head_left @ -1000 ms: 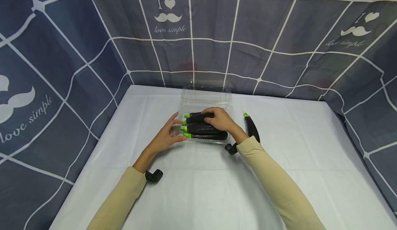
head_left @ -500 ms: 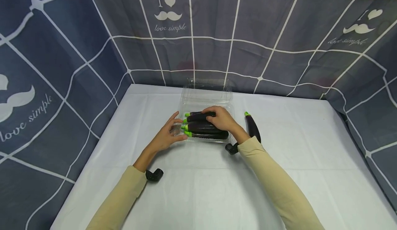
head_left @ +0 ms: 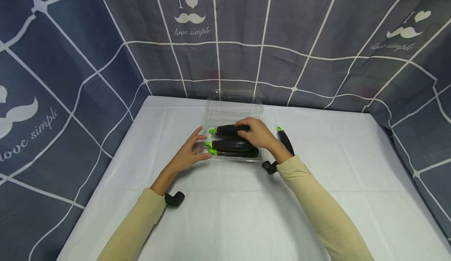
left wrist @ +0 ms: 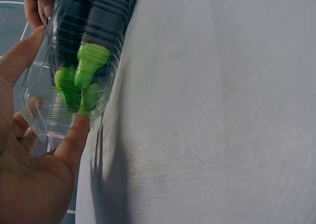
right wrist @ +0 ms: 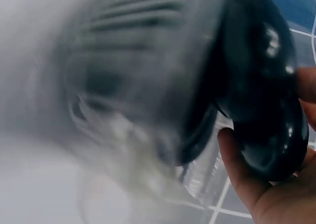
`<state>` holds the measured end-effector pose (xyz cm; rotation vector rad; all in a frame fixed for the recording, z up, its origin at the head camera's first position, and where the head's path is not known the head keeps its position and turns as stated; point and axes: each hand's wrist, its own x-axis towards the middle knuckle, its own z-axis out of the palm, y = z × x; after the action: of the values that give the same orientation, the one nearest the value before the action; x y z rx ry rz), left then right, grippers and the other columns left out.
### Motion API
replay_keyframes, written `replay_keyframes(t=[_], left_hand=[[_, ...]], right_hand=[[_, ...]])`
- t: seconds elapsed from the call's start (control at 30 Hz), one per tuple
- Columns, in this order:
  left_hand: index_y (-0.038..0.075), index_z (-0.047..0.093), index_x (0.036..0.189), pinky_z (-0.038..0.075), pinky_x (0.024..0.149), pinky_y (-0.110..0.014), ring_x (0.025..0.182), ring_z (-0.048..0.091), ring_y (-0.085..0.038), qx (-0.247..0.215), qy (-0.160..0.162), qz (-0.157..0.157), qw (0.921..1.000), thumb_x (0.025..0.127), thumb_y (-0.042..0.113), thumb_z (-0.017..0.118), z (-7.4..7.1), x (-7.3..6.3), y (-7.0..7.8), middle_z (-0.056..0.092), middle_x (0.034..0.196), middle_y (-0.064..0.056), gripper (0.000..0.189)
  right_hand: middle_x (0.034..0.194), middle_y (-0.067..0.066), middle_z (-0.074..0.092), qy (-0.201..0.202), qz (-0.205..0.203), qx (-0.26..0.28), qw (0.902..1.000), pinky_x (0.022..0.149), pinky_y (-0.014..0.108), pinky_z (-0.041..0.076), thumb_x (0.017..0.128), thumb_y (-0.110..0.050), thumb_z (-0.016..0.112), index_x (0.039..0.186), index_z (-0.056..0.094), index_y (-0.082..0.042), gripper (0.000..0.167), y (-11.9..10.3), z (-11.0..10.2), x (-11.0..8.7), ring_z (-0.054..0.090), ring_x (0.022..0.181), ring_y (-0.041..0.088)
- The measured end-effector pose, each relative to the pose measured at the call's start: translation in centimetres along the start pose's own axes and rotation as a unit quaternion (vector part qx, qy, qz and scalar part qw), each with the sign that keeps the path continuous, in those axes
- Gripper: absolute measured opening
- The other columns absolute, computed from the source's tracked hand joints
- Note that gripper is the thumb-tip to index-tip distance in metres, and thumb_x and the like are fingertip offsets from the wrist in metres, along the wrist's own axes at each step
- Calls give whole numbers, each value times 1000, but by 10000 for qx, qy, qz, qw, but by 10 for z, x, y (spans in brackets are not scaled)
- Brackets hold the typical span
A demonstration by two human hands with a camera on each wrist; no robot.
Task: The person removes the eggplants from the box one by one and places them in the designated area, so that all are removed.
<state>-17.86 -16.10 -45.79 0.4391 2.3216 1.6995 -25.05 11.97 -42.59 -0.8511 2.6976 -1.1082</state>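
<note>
A clear plastic clamshell box (head_left: 261,158) lies opened on the white table, with several dark eggplants in it, their green stems pointing left. My right hand (head_left: 260,134) grips the farthest visible eggplant (head_left: 226,130) near its right end. In the right wrist view, thumb and fingers lie on either side of that eggplant (right wrist: 269,95). Nearer to me, another eggplant (head_left: 230,144) rests on a lower one (head_left: 234,153). At the box's left end, my left hand (head_left: 187,156) has its fingers spread; in the left wrist view its thumb (left wrist: 75,140) touches the box's end wall.
Right of the box, one loose eggplant (head_left: 285,141) lies on the white tablecloth (head_left: 218,218), partly behind my right wrist. The raised clear lid (head_left: 234,106) leans back near the table's far edge. A dark checked curtain (head_left: 243,26) surrounds the table.
My right hand has moved right and slightly away, shifting the gripped eggplant with it. A gap now shows between that eggplant and the nearer ones. The left hand stays in place.
</note>
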Motion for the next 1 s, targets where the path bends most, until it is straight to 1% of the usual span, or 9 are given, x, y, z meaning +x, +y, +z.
replay_keyframes(t=[0.17,0.23,0.33,0.4,0.53,0.67,0.8,0.93,1.0], left_hand=[[-8,43,138,28,112,-56,145,16,-42,18,12,-8,10000,88,11,76,-1,-1,1,2,165,-6,63],[-8,43,138,28,112,-56,145,17,-42,17,10,-10,10000,88,10,76,0,0,2,2,165,-7,63],[-9,43,138,28,112,-55,145,17,-42,11,13,-27,10000,88,10,76,0,0,3,2,165,-7,62],[-8,43,138,28,112,-55,145,17,-42,6,15,-41,10000,88,11,76,0,-1,4,2,165,-7,63],[-7,44,137,29,112,-55,145,18,-42,54,55,-70,9999,88,12,77,1,-1,3,3,165,-5,62],[-6,45,137,29,112,-55,145,19,-41,105,91,-89,9999,88,12,78,0,-1,1,3,165,-4,62],[-6,45,137,29,112,-55,144,19,-41,135,99,-85,9998,87,12,78,0,0,1,4,165,-5,62],[-6,45,136,29,112,-55,144,19,-42,142,84,-58,9998,87,12,78,0,1,1,4,165,-6,62],[-6,45,136,29,112,-55,144,18,-42,89,63,-43,9999,87,11,77,0,1,1,3,165,-7,62]], right_hand=[[120,14,61,31,-115,163,9998,96,49,44,93,-7,67,124,67,-2,31,-3,-11,-7,56,112,31],[119,14,60,39,-118,252,9996,93,48,45,92,-6,67,125,66,-3,32,-3,-14,-10,56,106,30],[119,14,58,68,-107,401,9991,90,48,44,93,-5,66,125,66,-3,32,-2,-16,-14,55,103,29],[122,14,57,58,-97,479,9988,91,49,44,93,-5,64,127,65,-3,34,0,-16,-17,54,105,29],[133,13,56,-16,-63,528,9986,99,50,42,95,-7,61,133,62,-6,38,0,-17,-20,51,122,29],[139,12,55,-69,50,634,9979,98,47,42,97,-9,57,136,61,-8,39,-2,-18,-23,51,120,28],[140,12,55,52,174,735,9971,92,44,41,98,-11,56,136,60,-8,38,0,-20,-27,51,112,25],[139,11,55,343,298,901,9949,86,42,43,98,-12,59,136,60,-8,38,2,-25,-32,55,94,27],[139,10,55,456,324,976,9937,89,43,44,97,-12,61,135,61,-8,38,4,-28,-34,56,97,28]])
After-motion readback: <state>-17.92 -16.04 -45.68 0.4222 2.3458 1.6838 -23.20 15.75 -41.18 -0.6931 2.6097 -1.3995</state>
